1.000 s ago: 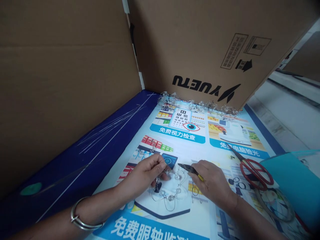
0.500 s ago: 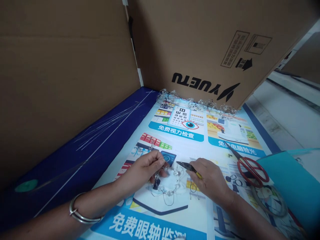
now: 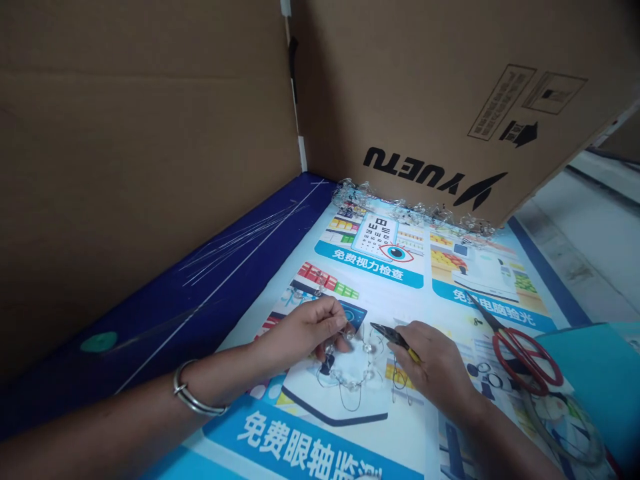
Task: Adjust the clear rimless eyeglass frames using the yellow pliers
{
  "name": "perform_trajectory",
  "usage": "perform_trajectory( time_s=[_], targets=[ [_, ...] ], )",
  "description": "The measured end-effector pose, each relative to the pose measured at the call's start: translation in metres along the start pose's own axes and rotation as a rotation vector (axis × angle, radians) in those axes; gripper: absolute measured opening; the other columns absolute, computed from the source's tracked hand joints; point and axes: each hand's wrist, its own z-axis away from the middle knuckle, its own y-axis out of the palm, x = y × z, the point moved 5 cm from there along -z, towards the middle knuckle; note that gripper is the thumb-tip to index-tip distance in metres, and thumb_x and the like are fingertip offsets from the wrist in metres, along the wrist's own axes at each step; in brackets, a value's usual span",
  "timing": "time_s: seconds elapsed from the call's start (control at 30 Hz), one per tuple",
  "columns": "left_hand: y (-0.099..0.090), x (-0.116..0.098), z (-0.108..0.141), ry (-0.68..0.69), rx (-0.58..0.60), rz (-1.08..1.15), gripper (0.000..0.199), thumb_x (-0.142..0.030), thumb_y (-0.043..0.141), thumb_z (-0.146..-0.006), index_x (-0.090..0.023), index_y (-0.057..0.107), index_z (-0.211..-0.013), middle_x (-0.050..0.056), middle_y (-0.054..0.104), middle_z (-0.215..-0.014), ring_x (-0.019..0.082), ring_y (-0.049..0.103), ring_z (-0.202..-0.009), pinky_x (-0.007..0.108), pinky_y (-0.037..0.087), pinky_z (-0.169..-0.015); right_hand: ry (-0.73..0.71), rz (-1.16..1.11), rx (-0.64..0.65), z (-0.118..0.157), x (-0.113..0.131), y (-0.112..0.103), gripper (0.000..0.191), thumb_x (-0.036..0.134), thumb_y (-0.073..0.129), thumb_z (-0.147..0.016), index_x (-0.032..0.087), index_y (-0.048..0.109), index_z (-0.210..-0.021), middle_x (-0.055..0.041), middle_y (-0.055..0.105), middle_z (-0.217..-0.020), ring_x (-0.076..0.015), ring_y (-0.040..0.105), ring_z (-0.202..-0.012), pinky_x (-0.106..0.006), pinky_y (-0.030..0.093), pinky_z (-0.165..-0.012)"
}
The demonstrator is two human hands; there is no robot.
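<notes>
Brown cardboard stands tall at my left, a plain panel (image 3: 140,133) rising from a dark blue surface (image 3: 260,267) where a green patch (image 3: 99,342) shows near the panel's foot and thin pale strands (image 3: 240,237) lie in a loose sheaf. Across the blue the left forearm reaches in from the lower left corner, a silver bangle (image 3: 196,405) round it, running nearly straight up to the wrist. The left hand (image 3: 320,327) is turned with its back upward, fingers curled, thumb and fingertips pinched together on the upper left edge of a ring of clear beads and thin wire (image 3: 350,385). That ring is over the printed sheet (image 3: 400,297), between the two hands, its wire loops spreading outward. Beyond it, more beaded wirework (image 3: 410,212) is heaped along the foot of the lettered cardboard panel (image 3: 425,100). Just right of the ring come the pliers (image 3: 387,331), nose pointing left; I can't tell whether their tips meet. The right hand (image 3: 435,353) is clamped round their yellow handles, knuckles up, its forearm slanting down to the lower right. Past it lie red-handled scissors (image 3: 525,357), beside a turquoise sheet (image 3: 595,367).
</notes>
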Motion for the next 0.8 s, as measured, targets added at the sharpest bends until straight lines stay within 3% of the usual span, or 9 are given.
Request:
perform_trajectory(
  time_s=[0.13, 0.8],
  targets=[
    [-0.0022, 0.0009, 0.0002, -0.002, 0.025, 0.007, 0.026, -0.043, 0.05, -0.085, -0.017, 0.046, -0.081, 0.008, 0.064, -0.093, 0.016, 0.063, -0.075, 0.017, 0.039, -0.044, 0.007, 0.016, 0.004, 0.0003, -0.0018, 0.0027, 0.02, 0.031, 0.046, -0.087, 0.016, 0.059, -0.091, -0.007, 0.059, -0.081, -0.0171, 0.054, -0.074, -0.027, 0.042, -0.065],
    [-0.0041, 0.0007, 0.0015, 0.001, 0.035, -0.038, 0.023, -0.04, 0.048, -0.085, -0.017, 0.048, -0.08, 0.007, 0.064, -0.092, 0.015, 0.063, -0.073, 0.016, 0.038, -0.041, 0.002, 0.034, 0.02, 0.0, -0.0006, 0.005, 0.02, 0.032, 0.047, -0.087, 0.017, 0.059, -0.091, -0.0064, 0.059, -0.079, -0.0166, 0.054, -0.072, -0.026, 0.042, -0.063]
  ],
)
